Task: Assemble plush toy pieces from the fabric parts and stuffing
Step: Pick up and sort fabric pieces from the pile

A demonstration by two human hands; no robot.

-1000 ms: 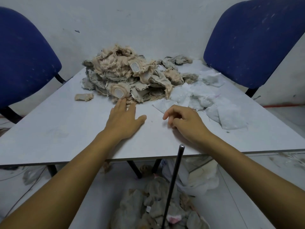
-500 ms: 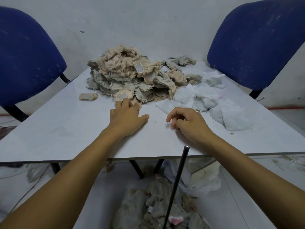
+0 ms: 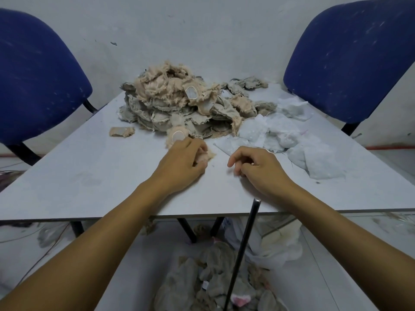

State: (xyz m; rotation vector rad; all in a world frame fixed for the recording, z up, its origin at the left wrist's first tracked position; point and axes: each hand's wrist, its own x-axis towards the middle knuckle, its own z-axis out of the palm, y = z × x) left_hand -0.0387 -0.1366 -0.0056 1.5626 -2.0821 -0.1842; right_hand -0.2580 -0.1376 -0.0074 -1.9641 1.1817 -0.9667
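Observation:
A heap of beige and grey plush fabric pieces (image 3: 179,104) lies at the far middle of the grey table (image 3: 89,167). My left hand (image 3: 182,164) sits just in front of the heap, its fingers curled round a small beige fabric piece (image 3: 207,156) that peeks out on its right side. My right hand (image 3: 256,167) rests on the table beside it with fingers loosely curled and nothing in them. A lone beige piece (image 3: 121,132) lies left of the heap.
White fabric scraps (image 3: 292,140) spread over the table's right side. Two blue chairs (image 3: 38,86) (image 3: 350,59) stand at the far corners. A black rod (image 3: 244,250) leans at the near edge. Below it lie grey plush pieces (image 3: 213,283) on the floor.
My left hand reached the front of the heap, curled its fingers and drew a small beige piece back toward me. My right hand stayed almost still.

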